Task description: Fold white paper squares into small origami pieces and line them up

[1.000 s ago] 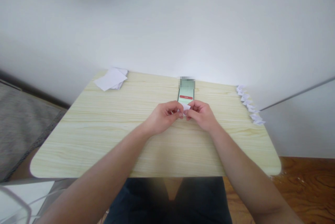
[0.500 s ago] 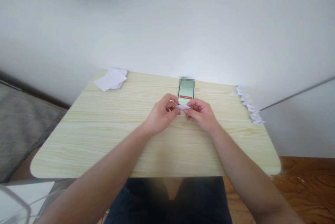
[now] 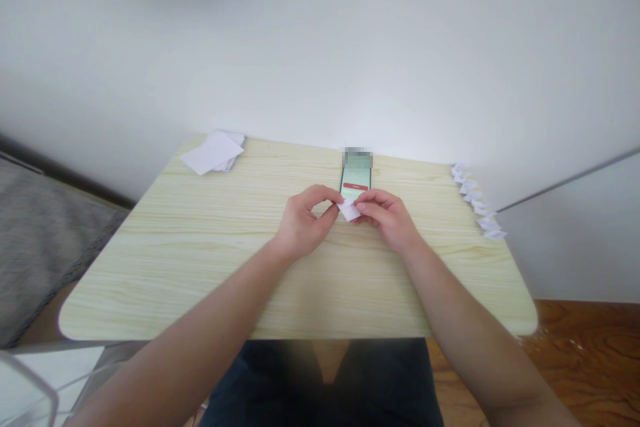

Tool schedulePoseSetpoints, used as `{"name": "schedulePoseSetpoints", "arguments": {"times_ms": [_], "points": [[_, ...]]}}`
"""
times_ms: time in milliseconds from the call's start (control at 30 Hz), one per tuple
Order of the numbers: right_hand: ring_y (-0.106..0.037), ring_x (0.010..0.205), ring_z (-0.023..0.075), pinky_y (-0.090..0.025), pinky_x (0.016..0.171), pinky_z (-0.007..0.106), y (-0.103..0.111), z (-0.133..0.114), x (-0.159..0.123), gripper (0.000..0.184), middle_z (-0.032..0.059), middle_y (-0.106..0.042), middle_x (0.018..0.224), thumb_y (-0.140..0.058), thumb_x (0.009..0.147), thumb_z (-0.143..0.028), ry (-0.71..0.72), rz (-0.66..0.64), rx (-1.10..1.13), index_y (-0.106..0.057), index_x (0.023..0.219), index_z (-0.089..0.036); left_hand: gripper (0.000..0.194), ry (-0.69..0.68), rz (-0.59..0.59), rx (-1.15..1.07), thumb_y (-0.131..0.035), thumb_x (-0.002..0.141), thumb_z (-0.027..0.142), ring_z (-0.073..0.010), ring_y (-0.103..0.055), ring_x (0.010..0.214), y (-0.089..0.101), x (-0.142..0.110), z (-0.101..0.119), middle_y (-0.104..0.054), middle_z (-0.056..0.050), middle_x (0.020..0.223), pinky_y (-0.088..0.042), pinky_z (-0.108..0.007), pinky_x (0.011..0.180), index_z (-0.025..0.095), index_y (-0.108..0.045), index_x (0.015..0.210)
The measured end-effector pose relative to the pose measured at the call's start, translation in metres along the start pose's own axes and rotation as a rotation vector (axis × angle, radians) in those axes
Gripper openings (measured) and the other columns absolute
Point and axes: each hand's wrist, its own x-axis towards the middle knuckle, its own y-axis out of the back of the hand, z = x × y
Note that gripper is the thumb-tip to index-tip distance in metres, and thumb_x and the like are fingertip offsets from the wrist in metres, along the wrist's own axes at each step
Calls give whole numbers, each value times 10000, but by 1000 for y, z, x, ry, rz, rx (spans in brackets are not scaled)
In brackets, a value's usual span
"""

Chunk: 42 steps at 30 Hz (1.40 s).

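Observation:
A small folded piece of white paper (image 3: 349, 211) is held between my two hands over the middle of the table. My left hand (image 3: 307, 219) pinches its left corner between thumb and forefinger. On the other side, my right hand (image 3: 389, 215) grips the right edge with thumb and fingertips, which cover part of it. Just behind the paper lies a phone (image 3: 356, 177) with a lit pale green screen and a red bar; its top end is pixelated.
The light wood table (image 3: 200, 260) stands against a white wall (image 3: 320, 47). At the back left lies a stack of white paper sheets (image 3: 214, 152). Several small folded paper pieces (image 3: 477, 204) line the right edge. A grey cloth surface (image 3: 50, 234) is at the far left.
The folded paper has turned between my fingers, from a thin flat shape to a diamond with its point toward me. My left fingers have shifted on its corner; the other things stay put.

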Motion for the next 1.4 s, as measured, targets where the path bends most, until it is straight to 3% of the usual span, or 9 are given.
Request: {"name": "schedulePoseSetpoints", "arguments": {"times_ms": [133, 333, 567, 700, 933, 1400], "points": [[-708, 784, 169, -612, 725, 332, -2, -1, 1, 282, 4, -744, 901, -840, 757, -276, -78, -35, 82, -673, 981, -239, 178, -25, 4, -17, -639, 844, 112, -178, -711, 942, -1, -2, 1, -767, -21, 979, -539, -322, 893, 213, -742, 948], [-692, 757, 153, -600, 731, 316, -2, -5, 0, 231, -3, -718, 816, -836, 741, -231, -136, -74, 116, -682, 909, -200, 188, -49, -70, -23, -622, 864, 131, -197, -704, 967, 1, -3, 3, -762, -38, 1001, -544, -345, 907, 221, -750, 968], [-667, 732, 133, -562, 707, 273, -4, -7, -1, 268, -27, -690, 783, -853, 687, -206, -128, -26, 98, -664, 878, -211, 221, -89, -76, 4, -606, 843, 118, -216, -680, 969, 2, -2, 7, -743, -59, 1002, -533, -368, 901, 225, -755, 966], [-647, 719, 121, -547, 696, 256, -3, -4, 0, 242, -29, -672, 768, -842, 693, -197, -99, -1, 67, -668, 862, -203, 263, -33, -125, -1, -578, 799, 83, -213, -667, 982, 6, -1, 11, -731, -50, 1013, -516, -359, 914, 207, -739, 966], [-642, 707, 131, -536, 698, 276, -3, -5, -1, 231, -22, -681, 769, -830, 711, -239, -66, 9, -25, -651, 852, -205, 113, 111, -169, -86, -660, 864, 238, -204, -683, 914, 3, 0, 15, -757, -58, 964, -515, -338, 836, 189, -743, 921], [-608, 671, 132, -500, 655, 267, -4, -5, 0, 193, -25, -659, 756, -799, 746, -278, -35, 40, -81, -638, 838, -223, 119, 143, -170, -179, -719, 793, 222, -193, -664, 869, 0, 1, 17, -739, -42, 909, -514, -342, 835, 193, -738, 907]]}}
